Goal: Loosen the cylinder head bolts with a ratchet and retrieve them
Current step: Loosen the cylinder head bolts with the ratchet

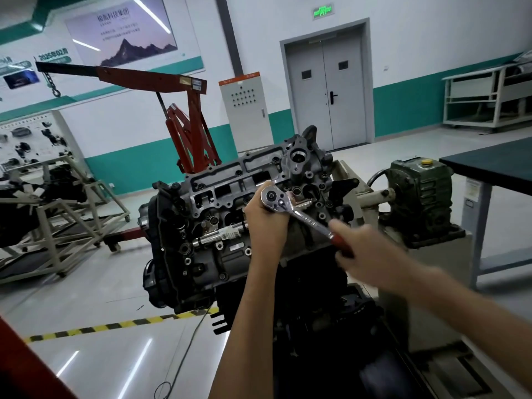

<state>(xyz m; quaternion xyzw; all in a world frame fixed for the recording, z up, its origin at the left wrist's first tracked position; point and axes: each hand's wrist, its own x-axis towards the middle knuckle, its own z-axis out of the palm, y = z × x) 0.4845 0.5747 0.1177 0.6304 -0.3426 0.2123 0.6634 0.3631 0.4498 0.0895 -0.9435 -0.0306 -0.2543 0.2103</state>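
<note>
A grey cylinder head (230,182) tops an engine mounted tilted on a stand in the middle of the view. A chrome ratchet (299,213) with a red handle lies across the head's right part, its round head over a bolt hole. My left hand (266,218) holds the ratchet head from below and steadies it against the cylinder head. Blurred by motion, my right hand (359,249) grips the red handle at the lower right. The bolt under the ratchet is hidden. Dark bolt heads (276,160) show along the head's upper rim.
A red engine crane (190,110) stands behind the engine. To the right sit a green gearbox (420,191) of the stand and a dark-topped workbench (495,165). Another engine on a frame (51,203) stands at left. Yellow-black tape (115,325) crosses the floor.
</note>
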